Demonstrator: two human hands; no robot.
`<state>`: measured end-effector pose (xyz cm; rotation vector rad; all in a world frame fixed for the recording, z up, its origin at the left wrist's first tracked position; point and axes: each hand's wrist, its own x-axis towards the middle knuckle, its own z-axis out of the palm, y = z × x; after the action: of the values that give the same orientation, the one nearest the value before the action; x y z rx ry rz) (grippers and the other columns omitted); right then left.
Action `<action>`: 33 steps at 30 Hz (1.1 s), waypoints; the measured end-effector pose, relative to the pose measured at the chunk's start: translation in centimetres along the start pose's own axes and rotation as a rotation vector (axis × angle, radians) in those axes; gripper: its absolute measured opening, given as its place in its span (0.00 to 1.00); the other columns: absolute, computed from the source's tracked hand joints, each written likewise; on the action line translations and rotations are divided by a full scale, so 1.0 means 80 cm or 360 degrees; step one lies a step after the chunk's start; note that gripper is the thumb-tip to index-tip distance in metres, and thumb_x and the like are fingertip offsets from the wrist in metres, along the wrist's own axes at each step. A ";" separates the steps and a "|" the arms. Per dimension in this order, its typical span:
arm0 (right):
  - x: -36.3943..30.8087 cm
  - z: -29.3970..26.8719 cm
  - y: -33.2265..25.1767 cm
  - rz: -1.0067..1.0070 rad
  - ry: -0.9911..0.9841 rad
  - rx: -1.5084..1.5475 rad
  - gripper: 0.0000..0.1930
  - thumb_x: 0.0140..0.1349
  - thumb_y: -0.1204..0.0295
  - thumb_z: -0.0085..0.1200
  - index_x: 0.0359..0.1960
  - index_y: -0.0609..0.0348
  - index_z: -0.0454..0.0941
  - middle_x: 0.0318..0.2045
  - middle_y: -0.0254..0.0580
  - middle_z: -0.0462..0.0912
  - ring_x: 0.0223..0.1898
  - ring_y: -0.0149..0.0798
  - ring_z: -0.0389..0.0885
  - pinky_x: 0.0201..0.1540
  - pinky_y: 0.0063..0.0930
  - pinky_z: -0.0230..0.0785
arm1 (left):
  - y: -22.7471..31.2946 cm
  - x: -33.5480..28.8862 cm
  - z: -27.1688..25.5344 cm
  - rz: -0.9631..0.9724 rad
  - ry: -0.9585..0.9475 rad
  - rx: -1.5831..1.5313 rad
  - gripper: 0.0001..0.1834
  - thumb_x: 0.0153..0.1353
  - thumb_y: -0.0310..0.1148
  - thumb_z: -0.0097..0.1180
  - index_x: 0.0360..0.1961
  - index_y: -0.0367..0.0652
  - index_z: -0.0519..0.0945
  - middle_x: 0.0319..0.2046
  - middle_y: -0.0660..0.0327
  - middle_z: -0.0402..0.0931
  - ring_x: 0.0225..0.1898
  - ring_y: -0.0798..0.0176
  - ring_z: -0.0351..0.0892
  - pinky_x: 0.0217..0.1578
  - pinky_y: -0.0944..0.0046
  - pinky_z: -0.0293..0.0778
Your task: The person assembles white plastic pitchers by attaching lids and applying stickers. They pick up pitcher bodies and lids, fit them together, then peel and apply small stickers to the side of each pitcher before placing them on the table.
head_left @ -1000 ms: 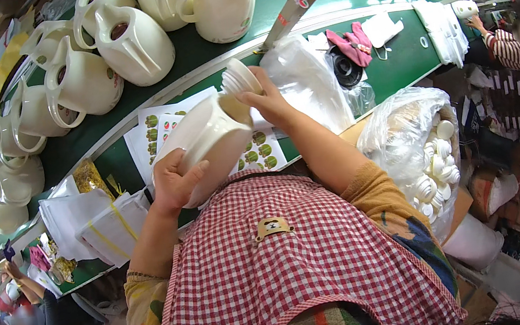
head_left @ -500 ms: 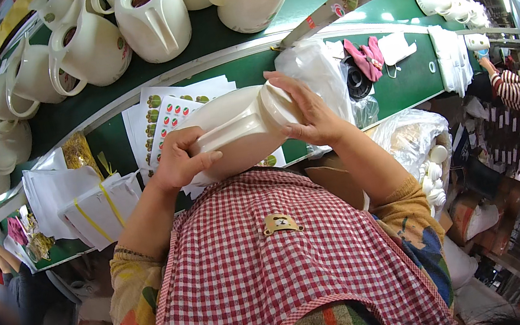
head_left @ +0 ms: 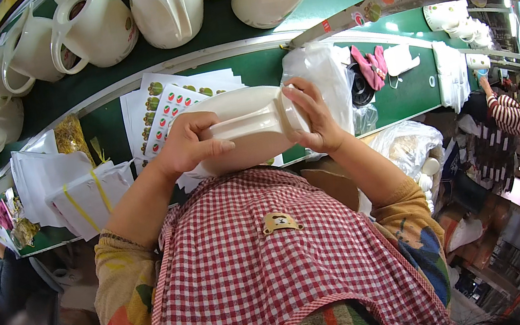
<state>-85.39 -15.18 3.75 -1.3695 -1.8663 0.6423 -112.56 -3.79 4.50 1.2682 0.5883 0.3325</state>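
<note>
In front of my apron I hold a cream jug (head_left: 246, 152) on its side, its handle facing up. My left hand (head_left: 193, 143) closes around the lower end of the handle, its thumb along the handle's near side. At the jug's right end my right hand (head_left: 315, 116) grips the pale rim or lid, fingers on the far side and thumb on the near side. Whether that end is a lid or the open rim, I cannot tell. Beneath and behind the jug are sticker sheets (head_left: 178, 102) with small red and green pictures.
Several cream jugs (head_left: 169, 14) stand on the green conveyor (head_left: 220, 30) beyond a metal rail. Tied white paper stacks (head_left: 91, 196) lie left; plastic bags (head_left: 313, 67) and a pink cloth (head_left: 369, 67) lie right. A bag of white lids (head_left: 415, 146) sits below. Other people work at both sides.
The jug has turned a little, so its handle lies more level. Both hands keep hold of it, and the right hand has shifted slightly right with the jug's end.
</note>
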 end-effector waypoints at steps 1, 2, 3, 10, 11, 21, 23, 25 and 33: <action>0.000 0.004 0.001 0.0061 0.0024 0.0075 0.37 0.44 0.54 0.56 0.58 0.54 0.65 0.53 0.55 0.61 0.53 0.54 0.62 0.56 0.41 0.56 | 0.002 0.002 -0.002 -0.0018 -0.0020 -0.0029 0.13 0.42 0.35 0.67 0.24 0.39 0.78 0.20 0.70 0.70 0.23 0.77 0.64 0.25 0.75 0.59; 0.000 0.006 0.001 0.0122 0.0048 0.0150 0.37 0.44 0.54 0.56 0.57 0.55 0.65 0.53 0.54 0.60 0.53 0.53 0.61 0.57 0.40 0.55 | 0.004 0.003 -0.004 -0.0035 -0.0039 -0.0058 0.13 0.43 0.34 0.67 0.26 0.38 0.79 0.22 0.68 0.72 0.25 0.75 0.66 0.28 0.74 0.62; 0.000 0.007 0.003 0.0127 0.0050 0.0189 0.36 0.44 0.55 0.56 0.57 0.55 0.65 0.53 0.54 0.60 0.53 0.52 0.61 0.57 0.40 0.54 | 0.005 0.004 -0.007 -0.0055 -0.0057 -0.0086 0.13 0.43 0.34 0.67 0.28 0.37 0.80 0.24 0.67 0.73 0.27 0.74 0.68 0.31 0.72 0.65; 0.000 0.009 0.012 0.0105 0.0090 0.0447 0.35 0.45 0.57 0.56 0.57 0.54 0.65 0.52 0.54 0.60 0.53 0.52 0.61 0.58 0.39 0.54 | 0.010 0.010 -0.010 -0.0034 -0.0096 -0.0030 0.15 0.43 0.34 0.66 0.31 0.36 0.80 0.27 0.63 0.76 0.32 0.70 0.71 0.37 0.70 0.67; 0.001 0.008 0.012 0.0086 0.0081 0.0409 0.34 0.45 0.57 0.56 0.57 0.54 0.65 0.52 0.54 0.60 0.53 0.52 0.61 0.57 0.39 0.55 | 0.009 0.010 -0.011 -0.0029 -0.0101 -0.0017 0.15 0.43 0.34 0.66 0.31 0.36 0.80 0.28 0.63 0.76 0.32 0.70 0.71 0.37 0.70 0.67; 0.001 0.005 0.001 -0.0045 0.0070 -0.0113 0.34 0.44 0.59 0.55 0.57 0.54 0.65 0.52 0.59 0.62 0.50 0.57 0.64 0.53 0.42 0.59 | 0.004 0.015 -0.004 0.0081 -0.0071 -0.0033 0.13 0.42 0.35 0.66 0.24 0.39 0.77 0.20 0.69 0.67 0.23 0.75 0.63 0.26 0.72 0.59; 0.000 0.008 0.006 0.0044 0.0109 -0.0112 0.33 0.45 0.60 0.54 0.57 0.55 0.65 0.52 0.60 0.62 0.50 0.57 0.64 0.53 0.42 0.59 | 0.003 0.016 0.007 0.0054 -0.0027 0.0005 0.13 0.43 0.35 0.66 0.25 0.38 0.78 0.21 0.67 0.69 0.24 0.74 0.65 0.27 0.71 0.62; 0.004 0.007 0.005 0.0327 0.0098 0.0064 0.31 0.49 0.63 0.51 0.57 0.57 0.63 0.52 0.58 0.62 0.52 0.55 0.63 0.56 0.42 0.56 | 0.002 0.019 0.020 0.0051 0.0029 0.0085 0.13 0.43 0.34 0.65 0.25 0.37 0.77 0.22 0.66 0.71 0.26 0.73 0.67 0.28 0.70 0.64; -0.001 -0.044 -0.008 0.0480 -0.0320 0.0117 0.39 0.50 0.54 0.55 0.63 0.58 0.57 0.62 0.57 0.57 0.60 0.53 0.61 0.57 0.42 0.58 | 0.004 0.022 0.031 0.0061 -0.0032 0.0222 0.17 0.46 0.37 0.64 0.29 0.33 0.78 0.26 0.59 0.75 0.29 0.68 0.72 0.32 0.67 0.69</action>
<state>-82.94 -15.49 6.37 -1.6027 -1.7815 1.0237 -109.70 -4.70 4.86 1.4169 0.5785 0.3144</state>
